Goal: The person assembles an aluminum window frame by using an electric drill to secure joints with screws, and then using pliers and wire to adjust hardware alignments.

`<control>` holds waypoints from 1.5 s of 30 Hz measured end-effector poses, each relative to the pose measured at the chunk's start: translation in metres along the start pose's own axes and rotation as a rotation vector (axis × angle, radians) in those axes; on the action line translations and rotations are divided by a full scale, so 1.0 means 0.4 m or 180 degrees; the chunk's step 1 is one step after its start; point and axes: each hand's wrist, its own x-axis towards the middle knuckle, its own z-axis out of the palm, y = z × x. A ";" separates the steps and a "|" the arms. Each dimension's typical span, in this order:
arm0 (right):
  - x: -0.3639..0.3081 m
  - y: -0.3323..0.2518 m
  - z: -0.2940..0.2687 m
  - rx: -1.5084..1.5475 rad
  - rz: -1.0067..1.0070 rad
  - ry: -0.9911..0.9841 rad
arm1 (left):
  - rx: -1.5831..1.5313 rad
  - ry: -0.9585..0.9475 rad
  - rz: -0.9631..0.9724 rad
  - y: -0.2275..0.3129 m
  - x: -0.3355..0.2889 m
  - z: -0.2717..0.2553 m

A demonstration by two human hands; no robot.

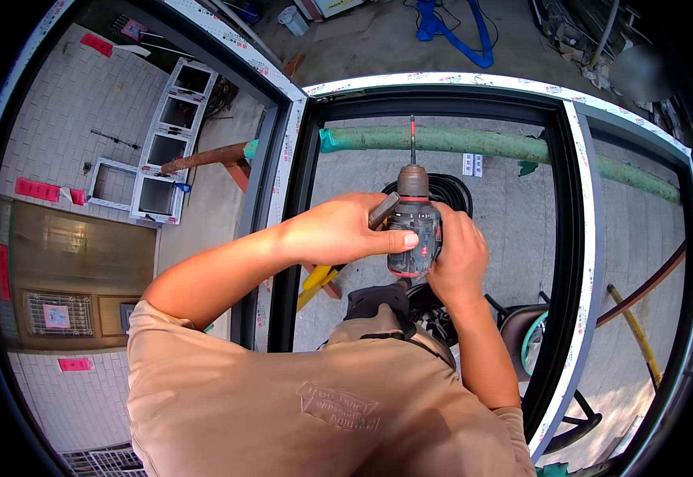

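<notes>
A dark cordless drill [415, 219] with a brown chuck is held upright in the picture at the centre, its long thin bit [412, 143] directed away from me. My right hand [459, 250] wraps its right side; the grip below is hidden. My left hand [338, 228] lays its thumb across the drill's body from the left. Between thumb and fingers that hand also clasps a tool whose dark metal end [383, 211] sticks out toward the chuck. A yellow and black handle [319, 280] shows beneath the left hand; whether it belongs to that metal end, I cannot tell.
Black window frames with white protective film [434, 78] surround me. A green pipe [482, 143] crosses behind the opening. Beyond lie coiled black hose [463, 195], a dark stool-like seat [521, 334] and a blue strap [474, 56]. White framed panels [158, 151] stand against the tiled wall at left.
</notes>
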 end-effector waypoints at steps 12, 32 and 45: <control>0.072 0.080 0.216 0.0284 0.0352 -0.0468 | -0.1262 -0.1064 0.0327 -0.034 -0.095 -0.162; 0.188 -0.007 0.442 0.0338 0.0102 -0.0616 | -0.0451 -0.0314 0.1524 -0.112 0.012 -0.067; 0.201 -0.007 0.456 0.0407 0.0141 -0.0411 | -0.0381 -0.0540 0.1473 -0.121 0.013 -0.064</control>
